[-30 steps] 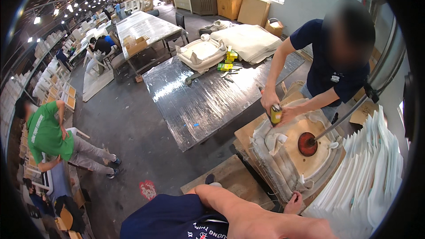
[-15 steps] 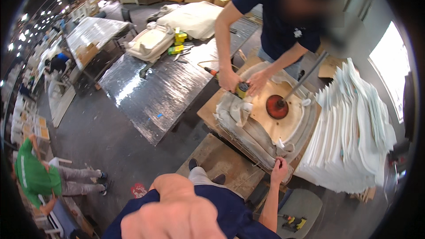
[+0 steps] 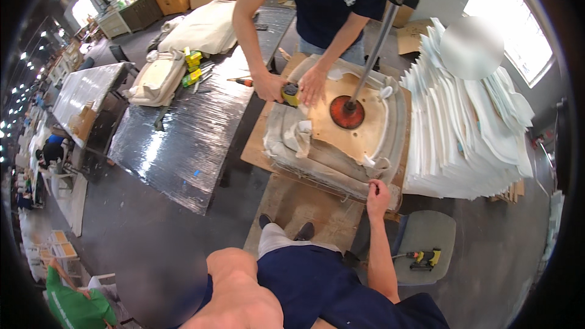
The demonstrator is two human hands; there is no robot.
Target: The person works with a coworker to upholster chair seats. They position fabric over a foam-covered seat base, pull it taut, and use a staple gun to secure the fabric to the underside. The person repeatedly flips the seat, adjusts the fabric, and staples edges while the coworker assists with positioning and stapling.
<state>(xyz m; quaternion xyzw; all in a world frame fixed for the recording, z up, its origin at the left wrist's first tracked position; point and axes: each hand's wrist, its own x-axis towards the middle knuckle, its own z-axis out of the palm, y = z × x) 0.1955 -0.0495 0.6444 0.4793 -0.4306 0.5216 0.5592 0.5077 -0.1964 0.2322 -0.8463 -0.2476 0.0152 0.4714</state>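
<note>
So the padded seat piece (image 3: 332, 137) is sitting on a wooden tabletop (image 3: 256, 145), a bit off the middle of the view towards 2 o'clock, with a red disc (image 3: 347, 113) on top of it. Right hand (image 3: 378, 194) is at the piece's 5 o'clock corner, thumb and fingertips pinched together on the edge of the grey cover (image 3: 332, 157). Left arm (image 3: 234, 265) is bent up near the lens around 6:30; can't make out the fingers, so no idea if they're holding anything. Over at 10 o'clock, a co-worker's hand (image 3: 267, 86) grips a yellow-and-black tool (image 3: 290, 92). Looks to me like the edge-securing step; the next move probably calls for a steady pinch, keeping that corner snug.
</note>
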